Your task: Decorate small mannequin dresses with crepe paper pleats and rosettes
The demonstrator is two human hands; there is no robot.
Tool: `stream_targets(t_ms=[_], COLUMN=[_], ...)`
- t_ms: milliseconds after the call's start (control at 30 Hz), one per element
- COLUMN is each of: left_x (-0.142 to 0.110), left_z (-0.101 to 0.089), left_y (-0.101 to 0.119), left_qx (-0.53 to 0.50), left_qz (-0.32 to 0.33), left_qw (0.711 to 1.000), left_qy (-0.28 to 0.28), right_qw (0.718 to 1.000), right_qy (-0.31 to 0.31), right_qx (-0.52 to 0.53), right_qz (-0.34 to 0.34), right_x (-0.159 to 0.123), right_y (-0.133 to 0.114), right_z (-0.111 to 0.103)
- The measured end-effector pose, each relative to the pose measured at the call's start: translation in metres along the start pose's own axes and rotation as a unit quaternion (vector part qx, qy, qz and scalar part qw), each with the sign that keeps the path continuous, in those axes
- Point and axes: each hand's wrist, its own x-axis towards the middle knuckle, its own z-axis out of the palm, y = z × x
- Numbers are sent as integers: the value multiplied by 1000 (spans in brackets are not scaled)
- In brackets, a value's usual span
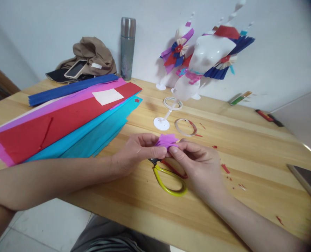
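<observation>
Between my two hands is a small folded piece of purple crepe paper [167, 140], held up over the table. My left hand [139, 148] pinches its left side, thumb in front. On the right edge, the thumb and fingers of my right hand [199, 161] are closed on the same piece. Below the hands lie scissors [170, 189] with one yellow and one red handle; their blades are mostly hidden behind my left hand. Just beyond the paper stands a white form on a stand [162, 123], dressed with coloured paper.
Crepe paper sheets [40, 134] in red, purple, blue and teal spread across the left. Behind them are a brown cap [92, 52], a phone [76, 69] and a thermos [128, 49]. Tape rolls [185, 127], a glue stick [241, 98] and red scraps [225, 168] lie to the right.
</observation>
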Motion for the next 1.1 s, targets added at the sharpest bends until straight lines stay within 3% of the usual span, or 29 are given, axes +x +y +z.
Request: stream_targets(t_ms=[367, 600, 833, 1100], left_x=[1, 5, 4, 4], left_z=[3, -1, 1, 0], left_y=[1, 0, -1, -3], left_qx=[-42, -73, -89, -77], left_qz=[-23, -34, -36, -43], left_qw=[998, 995, 995, 996], left_qy=[45, 54, 33, 24], right_qw=[999, 998, 992, 993], right_qy=[-14, -10, -118, -61], right_qx=[33, 58, 33, 85], right_qz=[38, -6, 30, 57], right_x=[-2, 1, 3, -1], right_y=[7, 10, 13, 13], right_z=[1, -2, 1, 1])
